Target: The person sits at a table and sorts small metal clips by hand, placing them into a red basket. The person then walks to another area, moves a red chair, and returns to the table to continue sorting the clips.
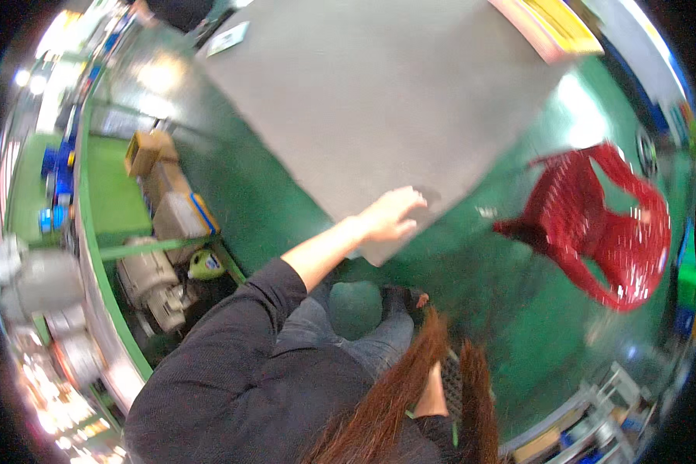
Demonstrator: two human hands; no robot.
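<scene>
My left hand (pixel 394 214) lies flat on the near corner of a large grey table (pixel 379 100), palm down with the fingers stretched out and holding nothing. The forearm is bare, and a dark sleeve is pushed up to the elbow. My right hand is not in view. Below the hand I see my grey trouser legs and a dark shoe (pixel 402 298) on the green floor. Reddish hair hangs into the lower edge of the picture.
A red plastic chair (pixel 595 224) stands tilted on the green floor (pixel 510 309) to the right. At the left are cardboard boxes (pixel 166 182), a beige motor-like machine (pixel 148 282) and a yellow-green rounded object (pixel 206 264). A yellow and pink flat item (pixel 553 27) lies on the table's far right.
</scene>
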